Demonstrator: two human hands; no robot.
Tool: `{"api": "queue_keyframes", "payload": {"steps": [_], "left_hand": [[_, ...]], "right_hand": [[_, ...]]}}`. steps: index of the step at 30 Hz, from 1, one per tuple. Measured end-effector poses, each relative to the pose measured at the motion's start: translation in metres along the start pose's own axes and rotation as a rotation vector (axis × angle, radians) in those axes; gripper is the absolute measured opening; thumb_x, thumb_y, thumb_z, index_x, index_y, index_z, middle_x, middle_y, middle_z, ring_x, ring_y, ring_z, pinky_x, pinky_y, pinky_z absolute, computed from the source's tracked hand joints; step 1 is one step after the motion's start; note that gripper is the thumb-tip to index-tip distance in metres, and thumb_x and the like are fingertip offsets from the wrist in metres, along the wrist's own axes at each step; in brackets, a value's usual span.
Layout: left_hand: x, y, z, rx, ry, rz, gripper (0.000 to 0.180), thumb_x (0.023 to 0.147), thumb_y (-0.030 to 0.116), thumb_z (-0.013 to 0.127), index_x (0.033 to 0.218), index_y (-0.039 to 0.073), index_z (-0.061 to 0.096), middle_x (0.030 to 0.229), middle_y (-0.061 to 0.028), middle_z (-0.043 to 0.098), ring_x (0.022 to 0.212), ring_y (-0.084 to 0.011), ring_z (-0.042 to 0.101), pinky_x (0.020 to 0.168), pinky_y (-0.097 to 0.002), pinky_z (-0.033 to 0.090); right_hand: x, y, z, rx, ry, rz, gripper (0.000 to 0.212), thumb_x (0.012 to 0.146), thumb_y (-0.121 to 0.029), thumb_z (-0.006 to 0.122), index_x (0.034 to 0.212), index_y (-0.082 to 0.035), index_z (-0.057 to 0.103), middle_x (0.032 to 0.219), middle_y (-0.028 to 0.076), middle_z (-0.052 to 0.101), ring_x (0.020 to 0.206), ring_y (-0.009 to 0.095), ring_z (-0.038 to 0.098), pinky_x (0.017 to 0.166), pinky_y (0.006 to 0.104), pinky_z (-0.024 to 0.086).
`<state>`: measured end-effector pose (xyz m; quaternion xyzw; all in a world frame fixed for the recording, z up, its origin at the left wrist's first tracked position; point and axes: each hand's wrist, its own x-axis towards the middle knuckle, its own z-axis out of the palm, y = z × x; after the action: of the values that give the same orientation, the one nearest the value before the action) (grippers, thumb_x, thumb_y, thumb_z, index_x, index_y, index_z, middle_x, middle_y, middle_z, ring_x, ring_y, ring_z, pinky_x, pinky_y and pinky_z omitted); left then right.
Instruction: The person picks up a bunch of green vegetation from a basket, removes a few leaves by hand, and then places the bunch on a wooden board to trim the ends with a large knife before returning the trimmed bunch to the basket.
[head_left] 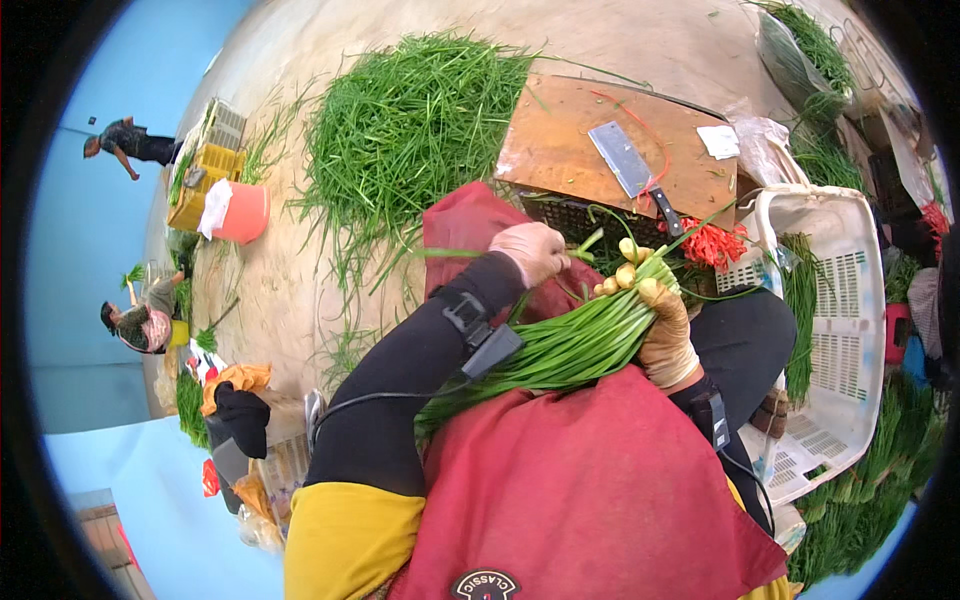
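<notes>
Beige floor (640,40) spreads across the upper frame, a pale-blue wall (80,330) at left. At centre, my right grip (668,335) wraps tightly round a long green-stalked bundle (560,350); my left grip (532,252) pinches loose green blades (590,243). A dark lettered badge (486,584) sits lower centre.

The brown wooden surface (560,130) in my camera view carries a black-handled cleaver (622,160), a red strip (666,152) and a white paper scrap (719,142), while on the pale floor (262,315) I see a heap of long green chives (400,130) and a pink bucket (243,213).
</notes>
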<state>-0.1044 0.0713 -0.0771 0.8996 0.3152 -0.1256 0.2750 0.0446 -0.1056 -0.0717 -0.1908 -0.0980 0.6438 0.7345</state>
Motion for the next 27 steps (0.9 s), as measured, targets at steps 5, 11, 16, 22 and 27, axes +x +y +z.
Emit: {"api": "queue_keyframes", "payload": {"steps": [5,11,16,22,27], "left_hand": [[-0.021,-0.027,-0.040,-1.042,0.424,-0.041,0.019,0.090,0.015,0.070,0.099,-0.001,0.071,0.091,-0.0049,0.072,0.082,-0.0102,0.065,0.069,-0.0265,0.052],[-0.104,-0.065,-0.149,-1.063,0.893,0.075,0.017,0.093,0.015,0.068,0.106,0.004,0.071,0.083,-0.0029,0.072,0.067,-0.0049,0.062,0.052,-0.0169,0.043],[-0.143,-0.042,-0.161,-1.007,0.586,0.122,0.015,0.096,0.015,0.064,0.100,0.005,0.074,0.085,-0.0040,0.074,0.062,-0.0054,0.062,0.048,-0.0170,0.042],[-0.118,0.016,-0.106,-1.128,0.193,0.065,0.018,0.096,0.012,0.061,0.106,0.000,0.069,0.101,-0.0107,0.074,0.063,-0.0084,0.061,0.058,-0.0221,0.049],[-0.109,0.039,-0.079,-1.246,0.037,0.127,0.019,0.095,0.011,0.063,0.107,-0.001,0.069,0.101,-0.0083,0.074,0.064,-0.0066,0.058,0.061,-0.0213,0.049]], "right_hand": [[-0.002,-0.001,-0.001,0.004,0.003,-0.018,0.057,0.080,-0.019,0.076,0.130,-0.002,0.054,0.097,0.007,0.063,0.096,0.026,0.063,0.095,0.0425,0.051],[-0.002,-0.007,0.000,0.019,0.026,-0.100,0.053,0.082,-0.018,0.075,0.129,-0.003,0.055,0.098,0.006,0.064,0.095,0.025,0.064,0.095,0.0418,0.052],[0.006,-0.017,0.015,0.037,-0.014,-0.114,0.053,0.083,-0.016,0.073,0.131,-0.002,0.055,0.099,0.007,0.064,0.096,0.023,0.063,0.096,0.0398,0.052],[0.009,-0.019,0.030,-0.038,-0.029,-0.075,0.057,0.082,-0.014,0.070,0.135,-0.001,0.053,0.105,0.012,0.068,0.094,0.024,0.068,0.090,0.0373,0.056],[0.001,-0.022,0.034,-0.091,-0.026,-0.024,0.060,0.085,-0.014,0.068,0.141,-0.005,0.050,0.119,0.015,0.067,0.097,0.022,0.069,0.086,0.0371,0.058]]}}
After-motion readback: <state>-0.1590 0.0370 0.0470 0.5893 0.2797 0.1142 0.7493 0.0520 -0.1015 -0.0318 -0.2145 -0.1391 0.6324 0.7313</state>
